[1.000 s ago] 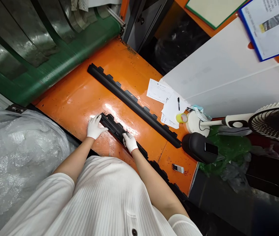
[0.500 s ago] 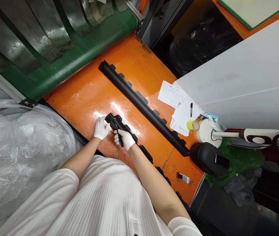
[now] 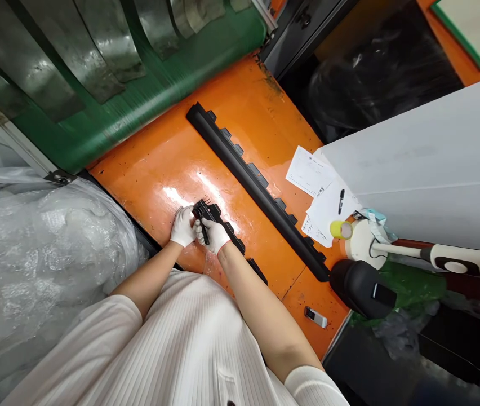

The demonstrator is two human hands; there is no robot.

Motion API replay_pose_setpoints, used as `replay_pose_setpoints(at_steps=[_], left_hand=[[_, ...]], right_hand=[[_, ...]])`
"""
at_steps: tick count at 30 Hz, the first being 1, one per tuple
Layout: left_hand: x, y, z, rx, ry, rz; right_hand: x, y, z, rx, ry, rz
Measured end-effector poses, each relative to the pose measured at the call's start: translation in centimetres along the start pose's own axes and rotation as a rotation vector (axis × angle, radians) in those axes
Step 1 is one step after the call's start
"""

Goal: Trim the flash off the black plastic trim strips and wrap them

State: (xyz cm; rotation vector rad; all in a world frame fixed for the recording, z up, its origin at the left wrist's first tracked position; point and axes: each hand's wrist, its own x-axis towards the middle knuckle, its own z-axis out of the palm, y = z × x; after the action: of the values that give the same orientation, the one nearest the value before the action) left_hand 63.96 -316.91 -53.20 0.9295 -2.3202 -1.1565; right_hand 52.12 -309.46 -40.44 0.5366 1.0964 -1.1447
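My left hand [image 3: 183, 226], in a white glove, has its fingers closed on the near-left end of a black plastic strip [image 3: 228, 230] with raised tabs along its edge. My right hand [image 3: 215, 235], gloved too, is wrapped round a slim black tool [image 3: 205, 230]. The tool's upper end lies against the strip's end, and its exact kind is unclear. Thin spiky bits stand up from that end. My right arm covers part of the strip. A second, longer black strip [image 3: 248, 180] with tabs lies diagonally beyond both hands.
Under the strips is an orange tabletop [image 3: 155, 163], with a green conveyor roller [image 3: 138, 107] behind. Papers [image 3: 310, 169], a marker [image 3: 341, 201], yellow tape [image 3: 341, 229], a fan [image 3: 451, 262] and a grey-white cutter-like item [image 3: 316, 317] stand rightward. Bubble wrap [image 3: 45, 254] fills the left.
The view has shifted slightly, so the table and strips appear moved right. My right hand has drawn closer to my left hand at the strip's end, with the tool held more upright.
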Motion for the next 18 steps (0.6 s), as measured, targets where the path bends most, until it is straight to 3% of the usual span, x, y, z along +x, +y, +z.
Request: replay_pose_setpoints(at_steps=[7, 18], left_hand=[[0.4, 0.0, -0.3, 0.034, -0.063, -0.012], [0.9, 0.2, -0.4, 0.026, -0.054, -0.004]], right_hand=[[0.7, -0.7, -0.4, -0.014, 0.022, 0.036], [1.0, -1.4, 0.5, -0.023, 0.066, 0.015]])
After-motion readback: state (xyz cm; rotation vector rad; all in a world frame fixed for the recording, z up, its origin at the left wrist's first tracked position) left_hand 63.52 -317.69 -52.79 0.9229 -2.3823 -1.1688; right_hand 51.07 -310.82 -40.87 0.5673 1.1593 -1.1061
